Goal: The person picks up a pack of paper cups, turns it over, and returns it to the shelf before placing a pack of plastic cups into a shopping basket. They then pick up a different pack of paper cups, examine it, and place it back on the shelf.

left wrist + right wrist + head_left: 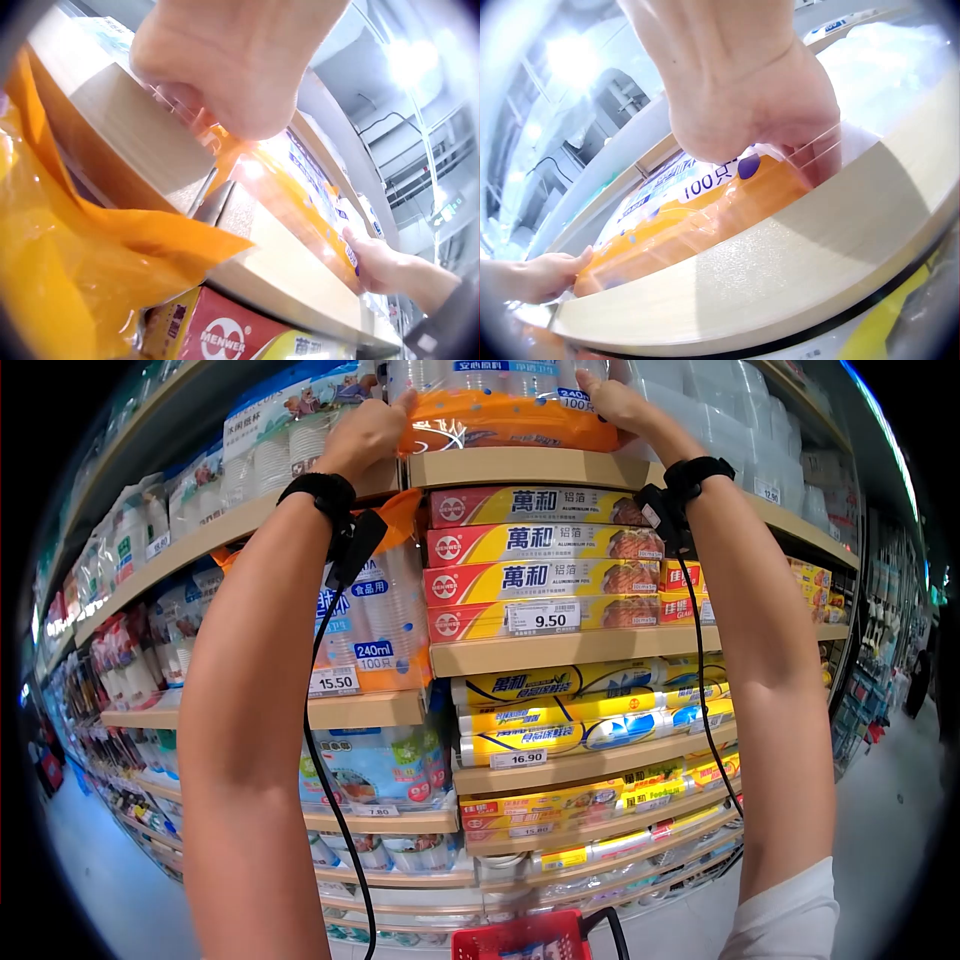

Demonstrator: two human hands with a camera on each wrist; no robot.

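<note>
A pack of disposable cups (505, 420) in clear and orange wrapping, marked 100, lies on the upper shelf, its top cut off in the head view. At its left end my left hand (368, 436) grips it, the thumb on the front and the fingers round the side. My right hand (628, 406) holds the opposite end in the same way. From the right wrist, the orange wrapping (705, 229) shows right at the shelf board (780, 262), with the fingers partly hidden behind the palm.
Below stand stacked aluminium foil boxes (545, 545) and a similar orange cup pack (385, 615). Paper cup packs (285, 440) flank the left hand; clear plastic containers (720, 405) flank the right. A red shopping basket (520, 938) is at the bottom. Cables (325, 760) hang from both wrists.
</note>
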